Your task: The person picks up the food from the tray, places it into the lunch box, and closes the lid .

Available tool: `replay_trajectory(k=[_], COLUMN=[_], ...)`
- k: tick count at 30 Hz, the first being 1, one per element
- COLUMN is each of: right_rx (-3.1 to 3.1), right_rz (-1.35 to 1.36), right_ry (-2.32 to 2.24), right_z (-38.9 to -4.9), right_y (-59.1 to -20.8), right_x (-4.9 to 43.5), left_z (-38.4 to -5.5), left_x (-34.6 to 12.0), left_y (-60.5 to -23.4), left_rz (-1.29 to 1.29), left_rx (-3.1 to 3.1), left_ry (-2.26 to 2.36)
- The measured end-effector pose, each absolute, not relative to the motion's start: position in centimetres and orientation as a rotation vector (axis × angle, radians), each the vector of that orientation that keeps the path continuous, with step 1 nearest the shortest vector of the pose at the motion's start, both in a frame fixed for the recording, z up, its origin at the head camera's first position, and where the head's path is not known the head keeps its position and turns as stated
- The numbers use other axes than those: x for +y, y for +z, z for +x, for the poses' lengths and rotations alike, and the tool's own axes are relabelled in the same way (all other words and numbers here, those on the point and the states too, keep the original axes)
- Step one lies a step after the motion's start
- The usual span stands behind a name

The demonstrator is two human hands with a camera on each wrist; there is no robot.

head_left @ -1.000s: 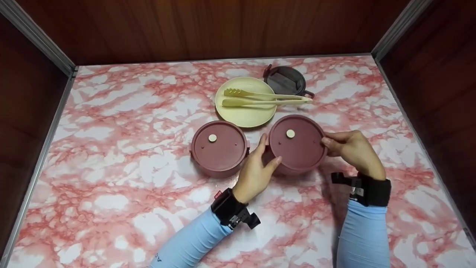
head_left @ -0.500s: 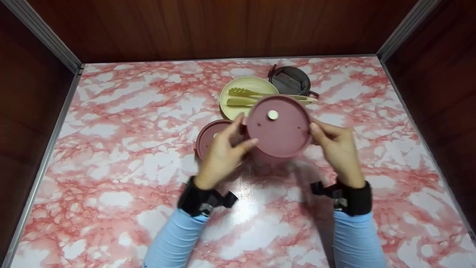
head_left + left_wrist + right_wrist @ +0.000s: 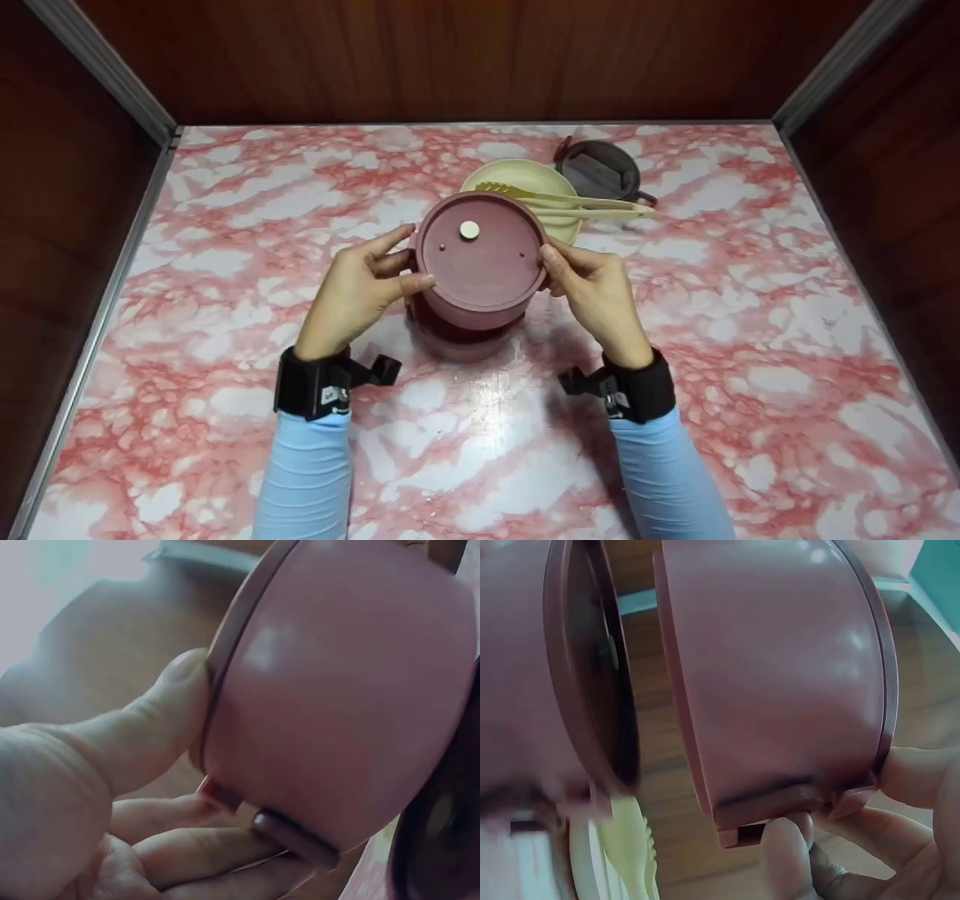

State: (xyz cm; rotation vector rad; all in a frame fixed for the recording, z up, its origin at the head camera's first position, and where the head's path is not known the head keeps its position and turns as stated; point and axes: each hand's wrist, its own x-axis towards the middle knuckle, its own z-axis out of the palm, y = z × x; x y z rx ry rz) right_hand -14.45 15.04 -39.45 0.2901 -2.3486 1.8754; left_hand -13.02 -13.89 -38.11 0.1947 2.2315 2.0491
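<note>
A dusty-pink lidded pot (image 3: 484, 281) with a round cream knob (image 3: 469, 230) is held up between both hands. My left hand (image 3: 349, 296) grips its left side, thumb near the lid's rim and fingers under the side handle (image 3: 296, 836). On the other side my right hand (image 3: 600, 292) pinches the right handle (image 3: 769, 802) and rim. Directly beneath is a second pink pot (image 3: 465, 350), mostly hidden in the head view. The right wrist view shows a gap between the held pot (image 3: 772, 675) and the lower pot (image 3: 517, 690).
Behind the pots lies a pale yellow plate (image 3: 510, 171), partly covered. Long pale yellow utensils (image 3: 600, 213), one with a slotted end, rest across it. A dark round pan (image 3: 600, 171) with side handles stands at the back right. Wooden panels surround the marbled tabletop (image 3: 247, 225).
Both hands have lifted the right-hand pot off the table and carried it left, over the other pot. The plate, utensils and dark pan have stayed in place.
</note>
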Motion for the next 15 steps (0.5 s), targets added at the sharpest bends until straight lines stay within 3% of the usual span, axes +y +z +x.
replay_trajectory(k=[15], right_rx=[-2.545], right_rz=[0.373], right_ry=[1.749], right_z=[-14.8], right_y=[-40.6], right_x=[13.9], left_z=[-14.0], left_x=[-16.2], left_y=[-39.6], left_rz=[0.203], left_rx=[2.131], left_ry=[1.962])
